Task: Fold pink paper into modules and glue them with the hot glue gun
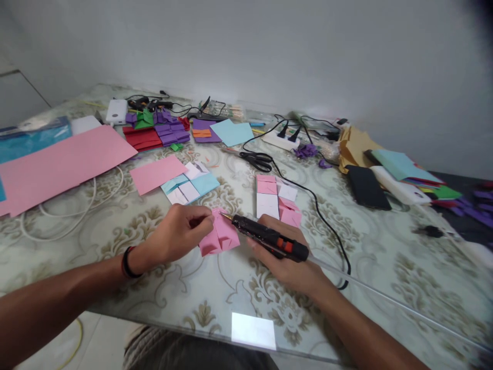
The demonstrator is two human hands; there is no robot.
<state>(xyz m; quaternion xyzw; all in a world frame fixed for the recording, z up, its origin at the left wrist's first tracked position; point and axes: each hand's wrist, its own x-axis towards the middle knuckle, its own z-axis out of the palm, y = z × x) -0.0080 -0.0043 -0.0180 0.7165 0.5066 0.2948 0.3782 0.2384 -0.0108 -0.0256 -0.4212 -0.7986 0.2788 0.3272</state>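
Observation:
My right hand (287,257) is wrapped round a black hot glue gun (265,235) with red-orange parts and a clear glue stick trailing from its back end. The gun's metal tip points left and meets the upper part of a folded pink paper piece (219,237). With thumb and forefinger pinched, my left hand (181,231) holds that pink piece by its upper left edge, just above the table. Beyond the right hand lies a block of pink and white folded squares (267,204). Another block, light blue and white (190,186), is beyond the left hand.
Black scissors (258,160) lie behind the work, near a white power strip (281,139) whose black cord curves down the right side. Pink sheets (69,162) cover the left. Purple folded papers (172,132) and a black phone-like slab (367,187) lie farther back.

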